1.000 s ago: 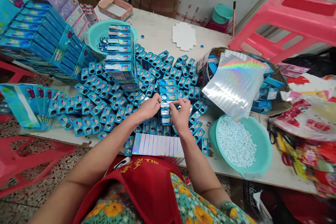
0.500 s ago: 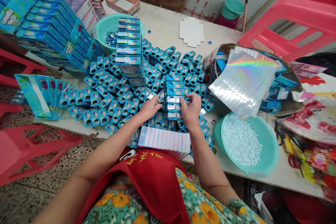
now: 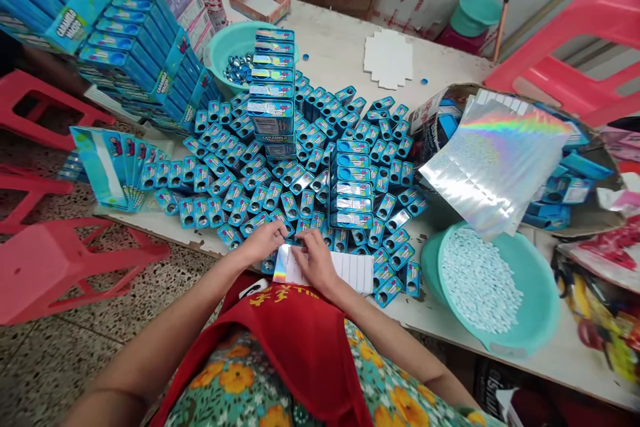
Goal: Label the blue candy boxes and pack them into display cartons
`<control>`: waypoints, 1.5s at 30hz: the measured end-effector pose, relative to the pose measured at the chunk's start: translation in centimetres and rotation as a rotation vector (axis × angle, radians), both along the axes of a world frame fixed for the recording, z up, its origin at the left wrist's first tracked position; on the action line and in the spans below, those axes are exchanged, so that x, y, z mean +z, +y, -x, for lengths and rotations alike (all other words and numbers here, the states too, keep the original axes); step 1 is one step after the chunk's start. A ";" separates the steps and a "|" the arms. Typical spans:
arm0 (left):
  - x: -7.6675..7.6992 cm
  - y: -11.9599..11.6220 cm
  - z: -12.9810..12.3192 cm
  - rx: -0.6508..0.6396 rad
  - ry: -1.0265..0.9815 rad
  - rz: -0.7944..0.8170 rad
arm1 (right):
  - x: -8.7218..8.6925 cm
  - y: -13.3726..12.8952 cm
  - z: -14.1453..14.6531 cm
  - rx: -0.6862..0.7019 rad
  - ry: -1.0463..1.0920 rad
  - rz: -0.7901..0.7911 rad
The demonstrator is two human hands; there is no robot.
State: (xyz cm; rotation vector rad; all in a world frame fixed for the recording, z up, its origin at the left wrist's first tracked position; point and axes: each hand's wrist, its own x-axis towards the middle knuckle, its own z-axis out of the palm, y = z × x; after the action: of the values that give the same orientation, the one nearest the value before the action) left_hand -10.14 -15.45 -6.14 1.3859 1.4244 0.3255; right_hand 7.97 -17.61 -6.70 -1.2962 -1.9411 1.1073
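Where white labels lie (partly iridescent), hands nearly meet.

Even, fairly bright light is recorded across the table, with rainbow glare thrown by the silver sheet at three o'clock and striped sheet at six. Wide-angle stretching is noted toward the edges; the pink stool at two o'clock is blurred.

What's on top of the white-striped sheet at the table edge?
Right hand, over the left-centre of the sheet. White strips show to the hand's right; whatever lies under hand or sheet is covered.
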 end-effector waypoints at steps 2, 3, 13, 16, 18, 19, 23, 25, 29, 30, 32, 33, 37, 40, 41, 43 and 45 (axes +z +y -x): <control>-0.3 -0.3 -0.1 0.095 -0.111 0.070 | -0.2 0.0 0.2 0.030 -0.045 -0.055; -0.3 -0.5 -0.2 0.132 -0.148 0.096 | -0.1 -0.1 0.3 0.049 -0.068 -0.088; -0.1 -0.4 -1.6 0.303 -0.048 0.009 | 1.0 -1.1 -0.3 0.245 -0.162 -0.265; -0.6 -0.1 -1.8 0.294 0.009 -0.021 | 1.6 -1.0 -0.6 0.235 -0.156 -0.244; -0.8 0.2 -1.8 0.256 0.071 -0.045 | 2.7 -0.8 -0.8 0.208 -0.152 -0.176; -0.7 0.3 -1.9 0.228 0.109 -0.054 | 3.5 -0.6 -0.9 0.184 -0.136 -0.129; 1.3 0.5 -2.0 0.222 0.138 -0.169 | 7.4 0.7 -1.7 0.051 0.015 0.055; 3.2 0.7 -2.4 0.271 -0.070 -0.177 | 9.0 1.7 -2.3 0.011 0.074 0.081; 6.3 1.6 -3.9 0.129 -0.453 0.090 | 9.9 4.0 -3.6 -0.111 0.080 0.022; 6.7 2.2 -4.4 0.096 -0.447 0.121 | 9.8 4.7 -3.9 -0.155 0.066 0.006; 7.2 3.8 -5.2 0.085 -0.377 0.078 | 9.2 6.4 -4.5 -0.254 0.023 -0.041; 7.3 5.0 -5.5 0.086 -0.344 0.018 | 8.9 7.4 -4.8 -0.307 -0.004 -0.080; 7.6 10.6 -6.8 0.046 -0.273 -0.220 | 7.8 12.2 -6.0 -0.466 -0.108 -0.256; 7.0 14.2 -7.7 0.021 -0.226 -0.268 | 6.8 15.4 -6.5 -0.547 -0.158 -0.248; 6.6 15.0 -7.9 0.024 -0.226 -0.255 | 6.4 16.1 -6.5 -0.567 -0.151 -0.219; 5.6 15.8 -8.4 0.034 -0.258 -0.213 | 5.7 17.0 -6.6 -0.584 -0.098 -0.158; 4.4 15.9 -8.6 0.049 -0.263 -0.192 | 5.1 17.3 -6.8 -0.600 -0.032 -0.127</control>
State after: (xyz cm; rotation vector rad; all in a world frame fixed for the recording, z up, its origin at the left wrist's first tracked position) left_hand -1.53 0.45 -1.72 1.4040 1.2345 0.6664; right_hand 14.75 -0.33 -1.59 -1.6734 -1.4552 0.6530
